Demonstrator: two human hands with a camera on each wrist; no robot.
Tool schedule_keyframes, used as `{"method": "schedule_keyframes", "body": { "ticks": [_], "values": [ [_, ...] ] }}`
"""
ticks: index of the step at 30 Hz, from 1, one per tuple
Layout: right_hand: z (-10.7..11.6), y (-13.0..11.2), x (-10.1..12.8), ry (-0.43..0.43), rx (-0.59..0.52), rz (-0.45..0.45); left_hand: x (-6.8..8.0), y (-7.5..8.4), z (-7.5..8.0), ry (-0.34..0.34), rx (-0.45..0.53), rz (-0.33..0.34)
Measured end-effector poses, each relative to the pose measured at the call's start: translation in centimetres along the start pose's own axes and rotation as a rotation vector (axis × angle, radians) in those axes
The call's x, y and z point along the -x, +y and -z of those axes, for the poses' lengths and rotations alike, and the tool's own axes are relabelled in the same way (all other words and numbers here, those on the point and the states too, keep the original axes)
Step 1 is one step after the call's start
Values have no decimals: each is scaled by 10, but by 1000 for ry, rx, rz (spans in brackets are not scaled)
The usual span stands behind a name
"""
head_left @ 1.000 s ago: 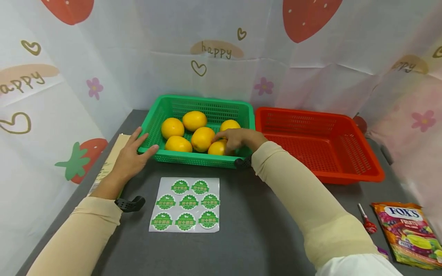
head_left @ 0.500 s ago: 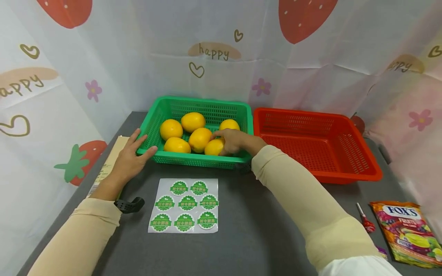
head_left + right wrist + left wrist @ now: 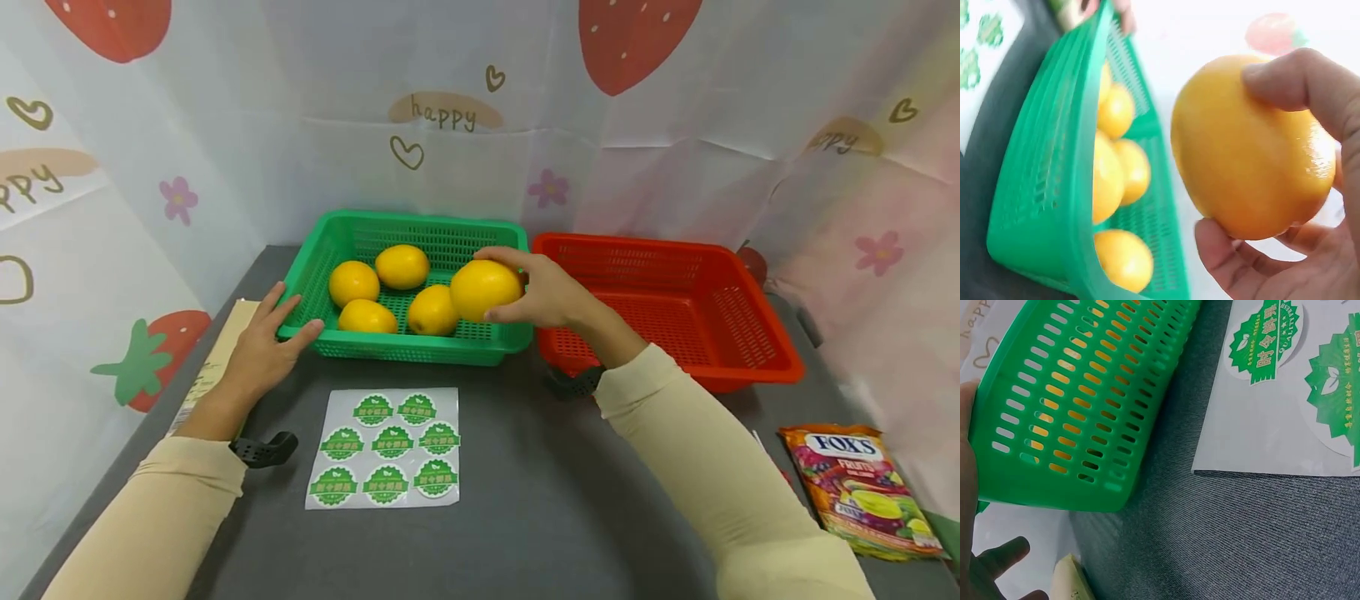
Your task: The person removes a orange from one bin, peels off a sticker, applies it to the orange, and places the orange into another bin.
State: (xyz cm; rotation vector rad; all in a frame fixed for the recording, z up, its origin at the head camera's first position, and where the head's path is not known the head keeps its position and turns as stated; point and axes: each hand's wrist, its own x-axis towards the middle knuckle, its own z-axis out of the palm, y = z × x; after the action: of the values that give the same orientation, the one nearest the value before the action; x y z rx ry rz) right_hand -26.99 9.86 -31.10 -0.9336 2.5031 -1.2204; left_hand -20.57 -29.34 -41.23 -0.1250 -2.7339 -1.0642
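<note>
The right hand (image 3: 551,293) is gripping a yellow fruit (image 3: 485,289) above the green basket (image 3: 420,350), which is holding four more; the left hand's (image 3: 258,354) relaxed fingers are resting on its corner.

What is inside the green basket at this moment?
Four yellow fruits lie inside the green basket. A fifth yellow fruit is held above its right end by the right hand, which hides that corner of the floor.

The backdrop cloth (image 3: 480,158) reads "happy" in several places, the candy bag (image 3: 862,490) reads "FOX'S" and "FRUITS", and the green stickers on the sticker sheet (image 3: 382,447) carry illegible Chinese characters.
</note>
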Motion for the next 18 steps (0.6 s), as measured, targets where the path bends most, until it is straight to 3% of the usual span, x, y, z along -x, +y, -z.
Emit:
{"method": "schedule_keyframes", "body": {
  "ticks": [8,12,18],
  "values": [
    [-17,6,79,200,-194,151,2,-2,-2,16,11,10],
    [-34,21,117,267,-211,137,1,0,-2,24,13,-1],
    [-54,25,159,315,-131,36,0,1,-2,26,14,2]
  ]
}}
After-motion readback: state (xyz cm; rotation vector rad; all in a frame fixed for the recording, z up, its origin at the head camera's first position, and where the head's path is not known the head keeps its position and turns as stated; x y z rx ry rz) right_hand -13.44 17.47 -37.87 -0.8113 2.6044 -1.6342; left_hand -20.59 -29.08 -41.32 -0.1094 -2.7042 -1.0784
